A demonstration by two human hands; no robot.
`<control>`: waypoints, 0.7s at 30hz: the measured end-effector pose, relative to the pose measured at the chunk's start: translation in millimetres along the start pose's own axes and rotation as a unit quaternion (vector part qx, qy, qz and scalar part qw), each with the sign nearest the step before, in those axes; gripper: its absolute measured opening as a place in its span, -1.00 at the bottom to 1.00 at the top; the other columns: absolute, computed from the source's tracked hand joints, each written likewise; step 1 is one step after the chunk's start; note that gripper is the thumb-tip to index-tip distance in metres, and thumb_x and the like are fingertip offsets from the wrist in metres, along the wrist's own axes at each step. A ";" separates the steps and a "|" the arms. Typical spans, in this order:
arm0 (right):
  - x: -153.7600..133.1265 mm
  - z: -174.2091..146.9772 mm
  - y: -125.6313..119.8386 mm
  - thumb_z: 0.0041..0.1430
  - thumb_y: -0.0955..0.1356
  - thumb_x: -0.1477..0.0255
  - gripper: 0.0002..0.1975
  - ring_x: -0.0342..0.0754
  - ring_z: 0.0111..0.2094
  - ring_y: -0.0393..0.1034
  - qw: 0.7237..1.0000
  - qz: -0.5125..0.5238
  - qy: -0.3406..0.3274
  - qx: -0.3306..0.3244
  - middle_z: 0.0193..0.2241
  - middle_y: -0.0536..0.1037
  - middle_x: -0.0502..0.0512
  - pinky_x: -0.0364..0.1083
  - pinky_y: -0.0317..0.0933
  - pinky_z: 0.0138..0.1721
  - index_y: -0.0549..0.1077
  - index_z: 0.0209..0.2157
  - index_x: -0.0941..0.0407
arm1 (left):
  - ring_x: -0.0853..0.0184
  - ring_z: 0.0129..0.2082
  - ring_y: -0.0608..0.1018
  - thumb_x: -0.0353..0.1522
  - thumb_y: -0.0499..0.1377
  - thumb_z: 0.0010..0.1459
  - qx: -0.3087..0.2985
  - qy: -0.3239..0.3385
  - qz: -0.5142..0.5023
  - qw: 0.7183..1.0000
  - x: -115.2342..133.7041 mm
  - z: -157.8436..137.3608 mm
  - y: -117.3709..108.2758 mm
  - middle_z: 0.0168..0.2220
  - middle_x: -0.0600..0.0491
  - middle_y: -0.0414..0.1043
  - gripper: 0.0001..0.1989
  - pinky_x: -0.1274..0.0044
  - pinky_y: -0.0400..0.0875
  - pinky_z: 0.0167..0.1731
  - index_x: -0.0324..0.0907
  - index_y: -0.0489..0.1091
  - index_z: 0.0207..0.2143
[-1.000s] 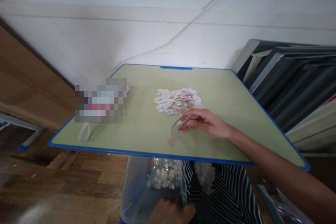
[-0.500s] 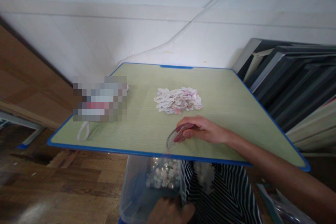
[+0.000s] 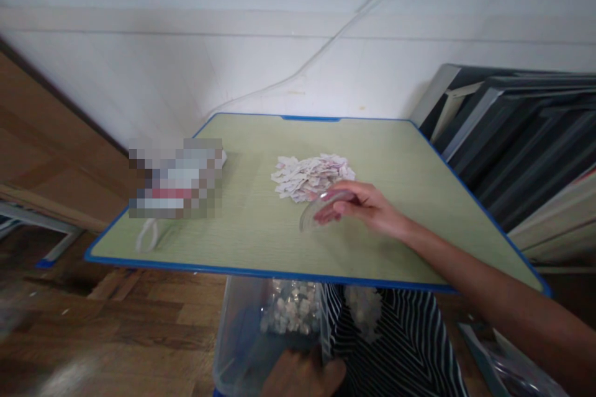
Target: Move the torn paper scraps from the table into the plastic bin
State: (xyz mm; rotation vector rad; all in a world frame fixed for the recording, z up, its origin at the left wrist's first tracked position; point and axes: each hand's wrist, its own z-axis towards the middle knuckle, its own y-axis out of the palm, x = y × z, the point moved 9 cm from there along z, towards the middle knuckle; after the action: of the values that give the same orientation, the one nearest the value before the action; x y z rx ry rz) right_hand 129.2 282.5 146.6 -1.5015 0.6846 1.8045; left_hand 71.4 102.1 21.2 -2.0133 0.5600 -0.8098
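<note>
My right hand (image 3: 356, 205) is closed on a clear plastic protractor (image 3: 313, 211), thumb in front and fingers behind. It holds the protractor tilted above the table, just in front of a heap of small printed paper slips (image 3: 302, 177). The hand and protractor overlap the heap's near edge in view. Low in the picture my left hand (image 3: 302, 375) is curled at the rim of a clear plastic bin (image 3: 223, 335), below the table's front edge. Its fingertips are partly hidden. Inside the bin lie many small wrapped pieces (image 3: 291, 310).
The green table (image 3: 223, 242) has a blue edge. On its left lies a blurred-out object with a white loop (image 3: 148, 236). Dark panels (image 3: 521, 118) lean at the right; a cardboard box (image 3: 56, 155) stands at the left. A striped cloth (image 3: 400, 341) is beside the bin.
My right hand has lifted the protractor up and away from the table's front edge, towards the paper heap. My left hand has stayed by the bin.
</note>
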 end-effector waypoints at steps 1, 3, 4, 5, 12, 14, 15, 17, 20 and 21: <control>-3.6 0.3 -14.9 0.09 0.29 0.39 -0.80 -0.10 -0.34 0.47 0.999 -0.017 -0.013 0.043 -0.36 0.55 0.09 -0.13 0.33 -0.36 0.31 -0.22 0.15 | 0.29 -0.46 0.49 -0.46 0.01 0.18 0.007 0.004 0.002 1.000 0.0 -0.4 0.5 -0.39 0.03 0.44 -0.83 0.60 0.31 -0.57 -0.11 0.32 -0.21; -7.0 -0.8 -40.8 0.06 0.31 0.37 -0.80 -0.09 -0.36 0.47 0.992 -0.056 -0.020 0.109 -0.40 0.55 0.08 -0.15 0.32 -0.42 0.32 -0.25 0.14 | 0.27 -0.44 0.49 -0.46 0.05 0.16 0.025 0.018 0.009 0.999 1.1 -0.8 0.9 -0.37 0.01 0.44 -0.84 0.57 0.34 -0.54 -0.13 0.31 -0.20; -7.1 -1.6 -50.7 0.05 0.32 0.36 -0.79 -0.08 -0.37 0.47 0.989 -0.069 -0.018 0.130 -0.41 0.55 0.07 -0.15 0.32 -0.43 0.32 -0.26 0.13 | 0.25 -0.43 0.49 -0.46 0.06 0.15 0.030 0.026 0.013 0.999 1.6 -0.8 1.5 -0.35 -0.01 0.44 -0.83 0.56 0.35 -0.52 -0.14 0.30 -0.18; -6.0 -2.2 -57.9 0.03 0.33 0.35 -0.79 -0.08 -0.38 0.47 0.987 -0.079 -0.014 0.141 -0.41 0.55 0.07 -0.14 0.32 -0.41 0.33 -0.27 0.13 | 0.25 -0.41 0.49 -0.47 0.06 0.15 0.033 0.032 0.016 0.999 1.9 -0.6 2.1 -0.34 -0.02 0.44 -0.82 0.55 0.35 -0.50 -0.15 0.29 -0.17; 1.9 -1.5 -55.6 0.00 0.34 0.35 -0.78 -0.10 -0.35 0.46 0.992 -0.081 -0.010 0.098 -0.39 0.53 0.04 -0.07 0.35 -0.26 0.36 -0.29 0.13 | 0.27 -0.41 0.49 -0.46 0.06 0.15 0.026 0.030 0.019 0.999 2.4 -0.7 1.6 -0.34 0.01 0.44 -0.83 0.56 0.35 -0.49 -0.13 0.27 -0.19; 0.3 -2.7 -51.6 0.02 0.33 0.35 -0.79 -0.11 -0.36 0.46 0.992 -0.090 -0.013 0.093 -0.39 0.53 0.05 -0.06 0.35 -0.28 0.35 -0.27 0.13 | 0.26 -0.41 0.50 -0.44 0.06 0.16 0.012 0.026 0.022 0.999 2.6 -0.1 0.6 -0.34 0.01 0.44 -0.85 0.57 0.34 -0.51 -0.13 0.28 -0.19; -1.0 -3.5 -50.7 0.04 0.32 0.36 -0.79 -0.11 -0.36 0.46 0.990 -0.099 -0.016 0.097 -0.38 0.54 0.06 -0.07 0.35 -0.28 0.34 -0.26 0.13 | 0.26 -0.40 0.50 -0.43 0.06 0.17 0.003 0.025 0.022 0.999 2.7 0.3 0.3 -0.34 0.00 0.44 -0.86 0.57 0.34 -0.52 -0.13 0.28 -0.20; -3.2 -4.6 -49.6 0.07 0.30 0.38 -0.79 -0.11 -0.34 0.46 0.986 -0.123 -0.024 0.106 -0.35 0.53 0.08 -0.07 0.34 -0.28 0.33 -0.22 0.12 | 0.26 -0.39 0.50 -0.43 0.05 0.18 -0.015 0.022 0.020 0.999 2.8 1.3 0.1 -0.32 -0.01 0.45 -0.88 0.58 0.33 -0.53 -0.13 0.29 -0.21; -3.0 -4.0 -45.1 0.08 0.29 0.40 -0.80 -0.11 -0.34 0.46 0.984 -0.148 -0.028 0.091 -0.35 0.53 0.08 -0.07 0.34 -0.27 0.33 -0.22 0.13 | 0.26 -0.38 0.50 -0.48 0.06 0.15 -0.018 0.020 0.020 0.999 3.1 1.6 -2.2 -0.32 -0.01 0.45 -0.83 0.57 0.34 -0.50 -0.14 0.29 -0.19; -2.6 -3.5 -43.7 0.08 0.29 0.40 -0.80 -0.10 -0.35 0.46 0.985 -0.148 -0.028 0.083 -0.37 0.52 0.08 -0.07 0.34 -0.28 0.34 -0.23 0.14 | 0.24 -0.39 0.50 -0.48 0.07 0.14 -0.019 0.019 0.018 0.999 3.1 1.4 -2.3 -0.33 -0.02 0.45 -0.82 0.56 0.35 -0.50 -0.15 0.28 -0.18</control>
State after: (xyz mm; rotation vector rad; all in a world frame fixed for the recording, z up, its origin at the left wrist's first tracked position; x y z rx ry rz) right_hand 165.6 306.9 149.8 -1.3563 0.5378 1.5204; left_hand 74.7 102.0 23.6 -2.0201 0.6344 -0.8225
